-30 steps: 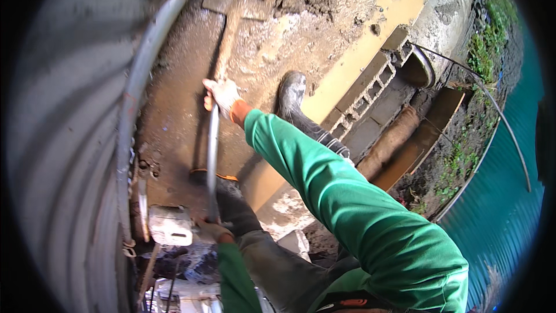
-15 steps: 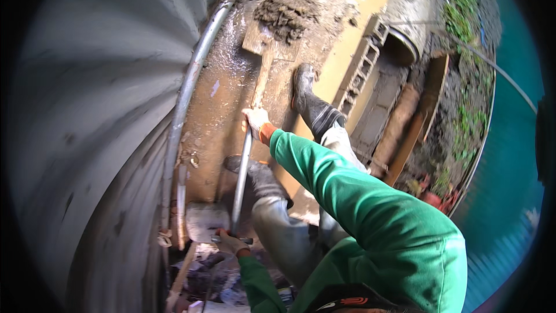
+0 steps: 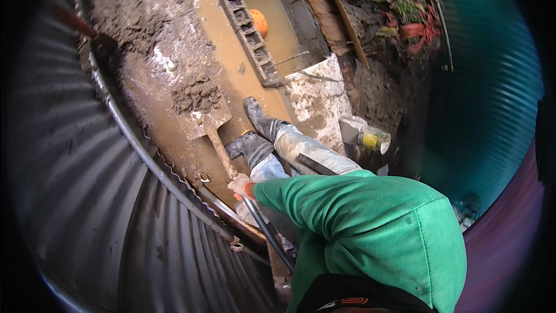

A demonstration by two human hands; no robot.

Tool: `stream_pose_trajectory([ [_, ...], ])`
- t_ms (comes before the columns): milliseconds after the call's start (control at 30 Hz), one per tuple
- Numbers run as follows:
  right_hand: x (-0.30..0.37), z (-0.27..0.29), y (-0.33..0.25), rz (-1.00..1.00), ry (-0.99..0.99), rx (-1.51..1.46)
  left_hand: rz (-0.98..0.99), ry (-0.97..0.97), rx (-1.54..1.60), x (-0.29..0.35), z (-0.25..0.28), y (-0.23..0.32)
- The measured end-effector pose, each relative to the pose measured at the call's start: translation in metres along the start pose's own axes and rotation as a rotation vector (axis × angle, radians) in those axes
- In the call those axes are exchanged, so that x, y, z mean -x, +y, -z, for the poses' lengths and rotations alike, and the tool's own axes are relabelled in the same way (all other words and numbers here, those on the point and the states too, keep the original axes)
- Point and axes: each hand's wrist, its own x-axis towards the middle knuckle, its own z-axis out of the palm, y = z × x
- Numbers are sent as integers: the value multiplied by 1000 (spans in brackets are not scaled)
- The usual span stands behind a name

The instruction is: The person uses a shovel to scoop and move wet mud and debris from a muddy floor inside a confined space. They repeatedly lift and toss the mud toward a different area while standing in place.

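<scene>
A long shovel slants across the ground, its flat, muddy blade [image 3: 207, 120] bearing a heap of wet mud [image 3: 197, 94]. My right hand [image 3: 240, 186], in what looks like a pale glove with an orange cuff, is wrapped round the shovel's shaft [image 3: 266, 229] where the mud-coated neck meets the smoother grey pole. The pole's rear end runs down behind my green sleeve [image 3: 324, 200]. My left hand is hidden there. Beside the blade, my black rubber boots [image 3: 262, 120] stand in muddy water.
Corrugated metal sheeting [image 3: 87, 185] with a pipe rail [image 3: 145, 156] closes in the left. Hollow blocks [image 3: 243, 23] edge a water-filled trench holding an orange ball [image 3: 258, 22]. Right of my boots lie a white-spattered slab [image 3: 318, 101] and a container [image 3: 373, 139]. Teal sheeting [image 3: 480, 81] stands at far right.
My view and body have turned. The loaded shovel now points more to the left, with my right hand still round it. My left hand, earlier on the shovel's rear end, has gone out of sight.
</scene>
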Motion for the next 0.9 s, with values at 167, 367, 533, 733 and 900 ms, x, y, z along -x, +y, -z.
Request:
stream_pose_trajectory([
  [167, 20, 29, 0, 7, -95, -102, -173, 13, -56, -11, 20, 9],
  [367, 81, 88, -75, 22, -164, -513, -488, 16, -1, -9, 8, 37],
  [533, 152, 192, -181, 239, -284, -876, -913, -144, 120, 41, -32, 122],
  [733, 181, 416, -251, 615, -162, -1218, -828, -919, 231, 266, -134, 226],
  [900, 153, 598, -269, 865, 89, -1195, -883, -1684, -92, 463, -121, 215],
])
